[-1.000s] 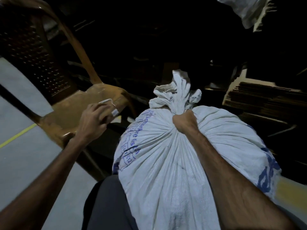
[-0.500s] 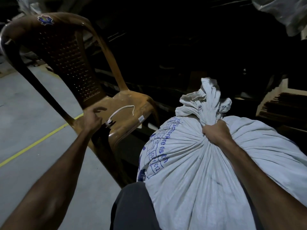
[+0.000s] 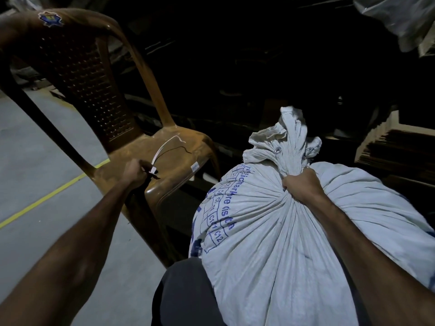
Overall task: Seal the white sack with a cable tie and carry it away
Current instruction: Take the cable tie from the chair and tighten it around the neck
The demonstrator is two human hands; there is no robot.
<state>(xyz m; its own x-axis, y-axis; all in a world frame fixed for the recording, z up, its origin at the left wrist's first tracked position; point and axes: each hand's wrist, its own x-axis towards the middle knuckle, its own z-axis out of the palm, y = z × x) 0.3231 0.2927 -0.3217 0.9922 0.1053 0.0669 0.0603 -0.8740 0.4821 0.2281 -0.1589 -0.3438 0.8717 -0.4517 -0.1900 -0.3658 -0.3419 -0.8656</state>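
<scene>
The white sack [image 3: 270,243] with blue print stands full in front of me, its neck bunched and twisted upward. My right hand [image 3: 303,185] is closed tight around that neck. A white cable tie [image 3: 162,149] curves up over the seat of a brown plastic chair [image 3: 179,161] and casts a thin shadow on it. My left hand [image 3: 135,171] reaches to the seat's front left and pinches the near end of the tie between its fingers.
The chair stands left of the sack on a grey concrete floor with a yellow line [image 3: 47,200]. A stack of flattened cardboard [image 3: 400,156] sits at the right. Dark shelving fills the back. Another pale bag [image 3: 397,22] hangs at the top right.
My left hand has come off the seat's edge and closed on the end of the cable tie, lifting it. My right hand keeps its grip on the sack's neck.
</scene>
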